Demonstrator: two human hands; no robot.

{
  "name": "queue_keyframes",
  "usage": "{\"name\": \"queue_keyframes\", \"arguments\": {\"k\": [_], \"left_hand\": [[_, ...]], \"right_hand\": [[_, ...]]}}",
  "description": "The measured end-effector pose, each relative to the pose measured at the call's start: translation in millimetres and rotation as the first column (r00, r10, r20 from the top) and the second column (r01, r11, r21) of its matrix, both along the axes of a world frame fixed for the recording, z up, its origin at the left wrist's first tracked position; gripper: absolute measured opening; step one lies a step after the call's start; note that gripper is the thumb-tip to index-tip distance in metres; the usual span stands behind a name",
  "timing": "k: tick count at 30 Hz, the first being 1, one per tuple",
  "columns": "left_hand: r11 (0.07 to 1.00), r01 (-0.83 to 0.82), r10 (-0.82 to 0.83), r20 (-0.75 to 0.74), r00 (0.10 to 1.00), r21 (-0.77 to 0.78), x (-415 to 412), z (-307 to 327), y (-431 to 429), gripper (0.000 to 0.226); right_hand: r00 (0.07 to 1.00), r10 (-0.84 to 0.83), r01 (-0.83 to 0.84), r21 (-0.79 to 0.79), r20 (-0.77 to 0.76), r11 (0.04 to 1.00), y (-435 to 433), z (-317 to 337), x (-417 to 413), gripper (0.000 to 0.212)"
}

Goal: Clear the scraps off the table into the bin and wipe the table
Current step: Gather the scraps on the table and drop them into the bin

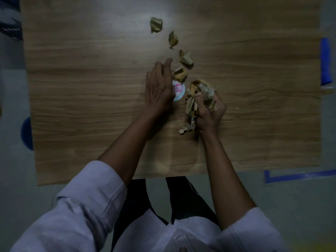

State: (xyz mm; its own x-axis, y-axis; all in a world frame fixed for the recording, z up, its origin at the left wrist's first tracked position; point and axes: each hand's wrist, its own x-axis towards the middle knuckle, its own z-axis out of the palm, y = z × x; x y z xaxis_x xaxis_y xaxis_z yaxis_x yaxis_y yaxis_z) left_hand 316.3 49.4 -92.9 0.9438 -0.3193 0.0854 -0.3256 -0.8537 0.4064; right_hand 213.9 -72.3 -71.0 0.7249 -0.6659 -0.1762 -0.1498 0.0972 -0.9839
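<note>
A wooden table (91,91) fills the view. My right hand (211,113) is shut on a bunch of scraps (198,99): brown crumpled paper and a clear crinkled wrapper, some hanging below the fist. My left hand (160,86) lies flat with fingers together, its edge against a round white and pink lid (179,90). Beyond it a line of brown crumpled paper scraps runs away across the table: one (180,74) by my fingertips, then another (186,58), a third (173,39) and the farthest (156,24). No bin is in view.
A blue roll-like object (325,60) lies off the table's right edge. Blue tape (298,176) marks the floor at the near right. A dark blue round object (27,133) shows past the left edge. A tiny crumb (237,108) sits right of my right hand.
</note>
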Motion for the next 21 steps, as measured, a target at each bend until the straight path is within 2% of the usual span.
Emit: {"name": "queue_keyframes", "arguments": {"k": [2,4,6,8,10,13,17,19,21], "left_hand": [[0.999,0.038,-0.038,0.022,0.999,0.007,11.8,-3.1,-11.3,0.072],[0.997,0.068,-0.071,0.076,0.995,0.033,23.4,-4.0,-21.5,0.075],[0.983,0.115,-0.124,0.058,0.991,0.140,34.3,-5.7,-29.1,0.078],[0.942,0.199,-0.212,0.020,0.977,0.269,41.3,-9.2,-32.5,0.075],[0.919,0.220,-0.248,0.047,0.968,0.328,43.3,-14.1,-33.2,0.068],[0.935,0.203,-0.248,0.125,0.961,0.292,42.8,-15.8,-36.2,0.047],[0.954,0.223,-0.263,0.205,0.943,0.199,42.7,-16.2,-31.3,0.031],[0.972,0.214,-0.233,0.269,0.934,0.098,43.7,-16.7,-26.4,0.028],[0.992,0.119,-0.098,0.306,0.947,-0.051,50.9,-14.9,-22.9,0.025]], "right_hand": [[1.000,-0.019,0.019,0.004,0.017,1.000,-1.2,1.1,2.9,0.008],[1.000,-0.018,0.018,0.001,0.024,1.000,-2.8,0.8,6.6,0.009],[0.999,-0.022,0.022,-0.003,0.031,1.000,-4.5,-0.6,10.4,0.011],[0.999,-0.036,0.036,0.005,0.037,0.999,-6.4,-2.9,12.9,0.012],[0.998,-0.053,0.053,0.015,0.034,0.998,-6.8,-4.1,13.5,0.012],[0.998,-0.065,0.064,0.031,0.021,0.997,-5.1,-1.9,14.1,0.011],[0.997,-0.076,0.075,0.034,0.007,0.997,-5.8,1.8,17.4,0.014],[0.997,-0.079,0.079,0.032,0.005,0.996,-5.7,3.3,18.3,0.015],[0.997,-0.077,0.076,0.021,0.017,0.997,-5.0,4.6,20.5,0.015]]}}
